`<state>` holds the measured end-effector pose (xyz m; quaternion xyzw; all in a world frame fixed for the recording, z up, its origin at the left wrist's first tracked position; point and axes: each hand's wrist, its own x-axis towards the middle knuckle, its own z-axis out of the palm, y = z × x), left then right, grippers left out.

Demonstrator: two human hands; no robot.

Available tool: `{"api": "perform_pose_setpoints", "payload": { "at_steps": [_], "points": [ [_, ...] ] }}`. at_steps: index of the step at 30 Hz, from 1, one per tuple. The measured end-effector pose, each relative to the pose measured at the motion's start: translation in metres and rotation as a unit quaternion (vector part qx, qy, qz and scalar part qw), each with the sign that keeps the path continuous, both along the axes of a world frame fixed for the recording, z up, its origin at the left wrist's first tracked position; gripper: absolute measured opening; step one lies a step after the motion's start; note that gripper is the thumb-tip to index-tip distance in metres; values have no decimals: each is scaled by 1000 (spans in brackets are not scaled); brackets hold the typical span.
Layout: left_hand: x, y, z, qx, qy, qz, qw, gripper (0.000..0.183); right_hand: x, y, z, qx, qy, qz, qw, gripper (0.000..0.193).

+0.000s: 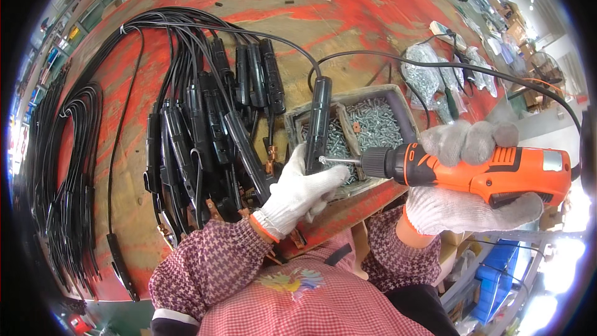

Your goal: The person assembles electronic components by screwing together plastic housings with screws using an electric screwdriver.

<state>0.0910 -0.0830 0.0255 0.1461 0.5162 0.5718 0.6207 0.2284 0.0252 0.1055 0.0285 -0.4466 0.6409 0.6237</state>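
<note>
My left hand (301, 188), in a white knit glove, is closed round the lower end of a black cable handle (320, 115). The handle stands nearly upright, and a black cable runs out of its top. My right hand (466, 174), gloved as well, grips an orange and black electric screwdriver (479, 174) lying level and pointing left. Its bit (341, 160) reaches the side of the handle's lower end, just above my left fingers. A small shiny screw seems to sit at the tip. Behind the handle stands a divided box (407, 107) of silvery screws.
Many black handles on cables (199, 112) lie bundled to the left, some with copper ends. More cables (81, 112) hang farther left. Plastic bags of small parts (420, 65) lie at the right rear. A screwdriver cord (472, 65) arches across the worn red table (373, 9).
</note>
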Motion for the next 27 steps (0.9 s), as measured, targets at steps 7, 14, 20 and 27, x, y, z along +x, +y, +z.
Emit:
{"api": "perform_pose_setpoints", "payload": {
  "at_steps": [7, 14, 20, 27],
  "points": [
    [0, -1, -3, 21, -14, 10, 1000, 40, -10, 12, -2, 74, 13, 64, 995, 82],
    [0, -2, -2, -20, -10, 8, 1000, 46, -13, -1, 4, -11, -1, -23, 1000, 78],
    [2, -3, -6, -19, 2, 17, 1000, 50, -23, -8, 9, -29, 7, -68, 997, 85],
    [2, -1, -4, -21, -4, 8, 1000, 46, -24, -11, 7, -23, -31, -118, 992, 98]
  ]
}}
